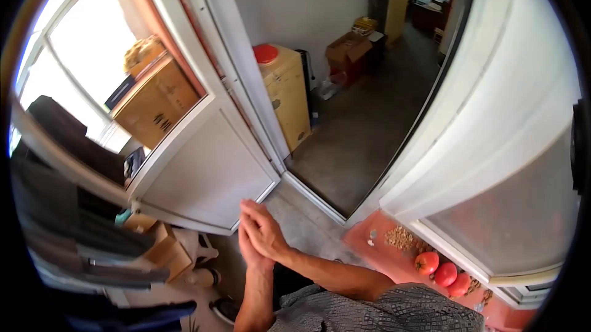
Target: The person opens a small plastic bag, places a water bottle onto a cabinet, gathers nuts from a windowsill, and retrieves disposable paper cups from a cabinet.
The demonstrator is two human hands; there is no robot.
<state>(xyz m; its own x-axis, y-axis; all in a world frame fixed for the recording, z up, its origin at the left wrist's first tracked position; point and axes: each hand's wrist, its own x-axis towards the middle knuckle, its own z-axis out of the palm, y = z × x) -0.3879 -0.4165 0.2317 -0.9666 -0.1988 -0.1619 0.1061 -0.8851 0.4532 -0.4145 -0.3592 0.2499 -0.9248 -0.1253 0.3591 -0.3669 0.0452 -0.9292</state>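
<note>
My left hand (250, 251) and my right hand (263, 231) are pressed together in front of my body, the right lying over the left. Their fingers are closed against each other, and no object shows in them. The space between the palms is hidden. Just beyond my fingertips is the lower panel of a white door (206, 169), which stands open to the left. Past it, a doorway leads into a room with a grey floor (363, 141).
Three tomatoes (426, 263) and a pile of what look like peanuts (400, 238) lie on a reddish ledge (363, 233) at right. Inside, a yellow cabinet (289, 104) and an open carton (348, 48) line the wall. Dark clothes (55, 209) hang at left above a cardboard box (166, 249).
</note>
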